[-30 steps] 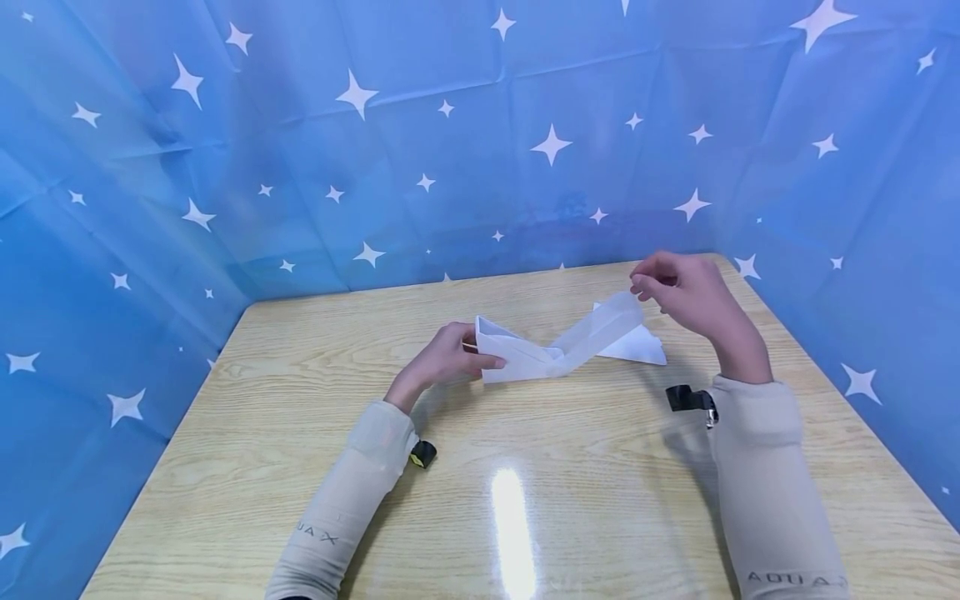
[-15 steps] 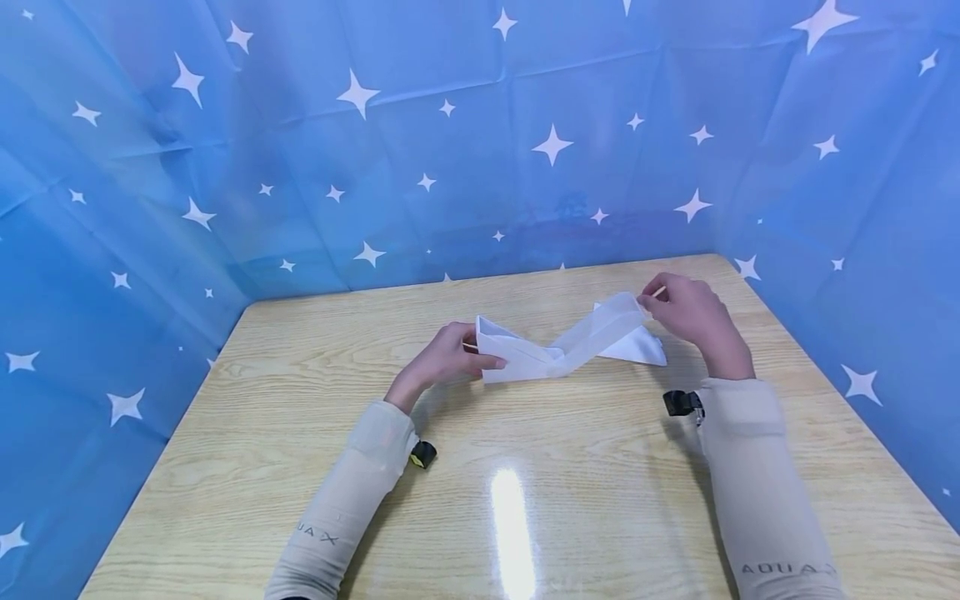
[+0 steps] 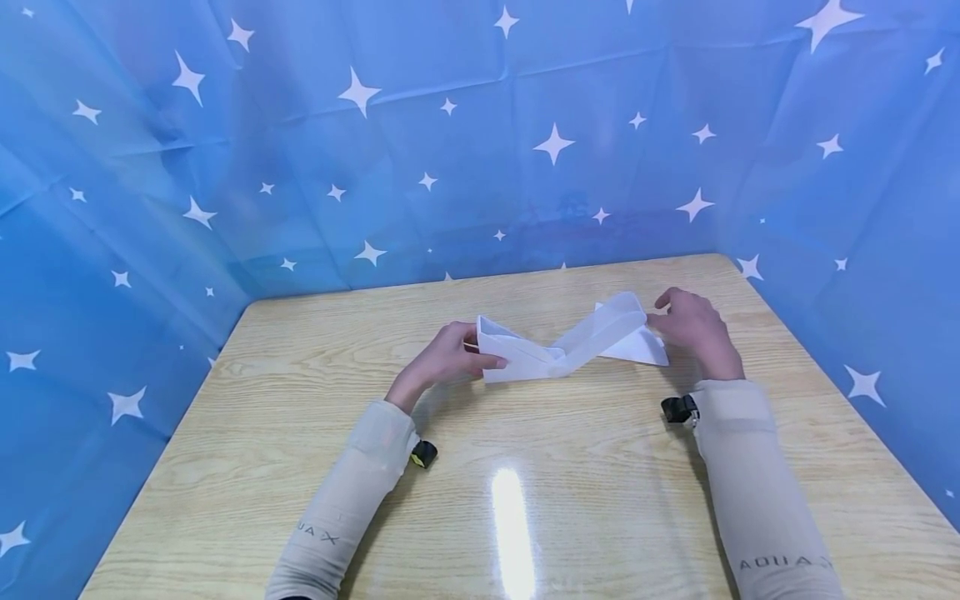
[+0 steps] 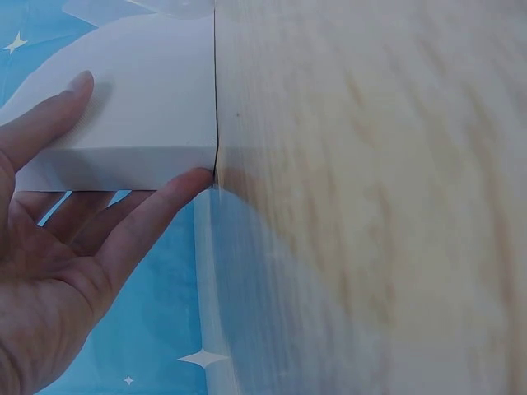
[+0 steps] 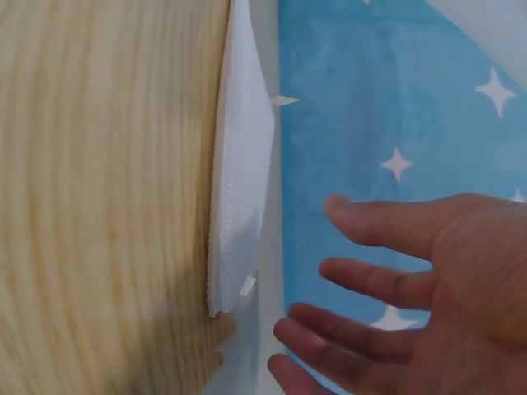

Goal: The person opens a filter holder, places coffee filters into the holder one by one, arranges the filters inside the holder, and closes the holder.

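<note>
Near the table's far side stands a white case (image 3: 517,357) with a translucent lid (image 3: 600,329) tilted up to the right. My left hand (image 3: 450,354) grips the case's left end. In the left wrist view its thumb lies on the white face and the fingers are behind and below. A white folded piece of fabric (image 3: 636,346) with a crimped edge, like a folded face mask, lies partly behind the lid. My right hand (image 3: 693,325) hovers just right of the lid's tip. In the right wrist view its fingers (image 5: 370,284) are spread and hold nothing.
The light wood table (image 3: 360,333) extends around the hands, with a bright glare patch (image 3: 513,533) at its front middle. A blue curtain (image 3: 450,125) with white stars hangs behind the table and along its sides.
My right hand has come down and slightly right, from above the lid's tip to beside it. The left hand, case and lid have hardly moved.
</note>
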Demonstrator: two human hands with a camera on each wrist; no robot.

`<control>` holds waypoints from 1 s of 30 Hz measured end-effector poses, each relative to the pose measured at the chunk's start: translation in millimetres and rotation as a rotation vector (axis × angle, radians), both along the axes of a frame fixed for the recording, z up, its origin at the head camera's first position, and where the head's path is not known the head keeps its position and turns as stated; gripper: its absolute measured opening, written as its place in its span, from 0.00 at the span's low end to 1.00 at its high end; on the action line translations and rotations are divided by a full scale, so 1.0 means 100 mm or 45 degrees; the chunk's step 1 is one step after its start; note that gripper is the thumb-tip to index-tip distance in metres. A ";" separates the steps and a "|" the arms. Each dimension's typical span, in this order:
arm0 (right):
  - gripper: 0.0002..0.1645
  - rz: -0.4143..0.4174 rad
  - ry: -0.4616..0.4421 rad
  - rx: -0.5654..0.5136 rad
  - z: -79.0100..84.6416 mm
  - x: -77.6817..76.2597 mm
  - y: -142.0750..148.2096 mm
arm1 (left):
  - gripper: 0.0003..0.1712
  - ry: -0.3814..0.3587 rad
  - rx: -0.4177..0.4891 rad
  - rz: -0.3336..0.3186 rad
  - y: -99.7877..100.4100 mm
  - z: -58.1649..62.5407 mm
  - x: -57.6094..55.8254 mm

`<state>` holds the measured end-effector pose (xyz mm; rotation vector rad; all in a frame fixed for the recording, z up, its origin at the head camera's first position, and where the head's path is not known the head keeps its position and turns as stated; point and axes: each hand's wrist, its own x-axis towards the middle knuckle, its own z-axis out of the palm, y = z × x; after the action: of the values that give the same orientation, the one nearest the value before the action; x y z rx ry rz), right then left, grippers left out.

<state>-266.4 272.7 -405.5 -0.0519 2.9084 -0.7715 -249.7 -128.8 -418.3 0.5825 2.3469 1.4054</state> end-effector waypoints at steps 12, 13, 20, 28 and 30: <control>0.32 -0.054 -0.036 -0.007 -0.08 0.01 -0.01 | 0.22 -0.003 0.006 -0.002 0.00 -0.02 0.00; 0.32 -0.058 -0.032 -0.006 -0.09 0.01 -0.01 | 0.21 -0.001 0.005 -0.002 0.00 -0.02 0.00; 0.40 -0.088 -0.048 -0.012 -0.14 -0.01 -0.03 | 0.21 -0.002 0.009 -0.001 0.00 0.00 0.00; 0.41 -0.077 -0.077 0.008 -0.16 0.01 -0.04 | 0.21 -0.005 0.002 0.004 0.00 -0.02 -0.01; 0.39 -0.074 -0.088 0.009 -0.16 0.01 -0.04 | 0.22 -0.006 0.002 0.005 0.00 -0.02 -0.02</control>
<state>-265.6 268.6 -421.3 0.0585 2.8589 -0.7559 -251.2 -128.6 -419.9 0.5751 2.3450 1.4087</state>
